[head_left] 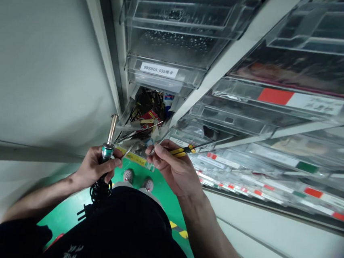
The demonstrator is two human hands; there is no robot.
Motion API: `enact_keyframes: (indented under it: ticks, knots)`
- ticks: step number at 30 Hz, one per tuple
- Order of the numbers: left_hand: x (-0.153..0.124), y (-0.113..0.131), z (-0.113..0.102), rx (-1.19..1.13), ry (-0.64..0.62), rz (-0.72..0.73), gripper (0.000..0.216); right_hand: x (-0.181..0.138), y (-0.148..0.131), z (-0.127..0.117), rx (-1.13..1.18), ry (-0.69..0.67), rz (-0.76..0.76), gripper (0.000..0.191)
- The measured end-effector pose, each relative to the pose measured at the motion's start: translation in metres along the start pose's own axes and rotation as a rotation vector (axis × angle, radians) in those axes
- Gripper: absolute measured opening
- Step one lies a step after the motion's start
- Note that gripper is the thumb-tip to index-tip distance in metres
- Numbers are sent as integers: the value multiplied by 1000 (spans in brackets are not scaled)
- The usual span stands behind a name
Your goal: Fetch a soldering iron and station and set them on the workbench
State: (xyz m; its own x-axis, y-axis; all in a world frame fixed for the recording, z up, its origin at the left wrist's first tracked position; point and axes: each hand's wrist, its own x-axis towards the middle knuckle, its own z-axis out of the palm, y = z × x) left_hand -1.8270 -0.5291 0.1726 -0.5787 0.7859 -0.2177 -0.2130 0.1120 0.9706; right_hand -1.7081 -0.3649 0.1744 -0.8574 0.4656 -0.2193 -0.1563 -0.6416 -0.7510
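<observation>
My left hand [97, 166] is closed around a soldering iron [108, 150], held upright with its metal barrel on top. Its black cord [101, 189] hangs coiled below the fist, with the plug [83, 213] dangling. A thin metal rod [127, 150] sticks out from the same fingers. In my right hand [175, 170] lies a yellow-and-black-handled screwdriver [182, 150], its shaft pointing right. The thumb and fingertips pinch together on a small thin metal piece too small to name. Both hands are over the front of an open clear drawer [132, 157] full of mixed tools.
Inside the drawer are a blue-and-white tube [168, 100] and a red packet [151, 117]. Above it sits a labelled clear drawer [162, 70] of small parts. More labelled drawers [302, 102] line the right. A pale panel [44, 60] stands left, over green floor [165, 193].
</observation>
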Motion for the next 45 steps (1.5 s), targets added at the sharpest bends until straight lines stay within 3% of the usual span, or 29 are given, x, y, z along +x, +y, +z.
enact_keyframes:
  ticks: [13, 20, 23, 26, 31, 36, 41, 45]
  knots:
    - [6, -2, 2, 40, 20, -18, 32, 3, 0, -7, -37, -19, -43, 28]
    - [8, 0, -2, 229, 63, 22, 19, -7, 3, -21, -238, 49, -163, 24]
    - [12, 5, -6, 408, 40, 102, 14, -16, 5, -33, -376, 105, -222, 19]
    - [18, 14, -6, 686, 22, 272, 11, -24, 7, -44, -495, 150, -229, 21]
    - [31, 25, 4, 1036, 57, 556, 9, -27, 12, -62, -507, 185, -216, 26]
    - [52, 25, 21, 1189, 126, 578, 13, -26, 14, -72, -488, 228, -173, 29]
    - [73, 29, 25, 1165, 120, 554, 22, -25, 4, -61, -472, 372, -105, 30]
    - [80, 34, 29, 1244, 166, 571, 21, -22, 0, -59, -487, 382, -88, 32]
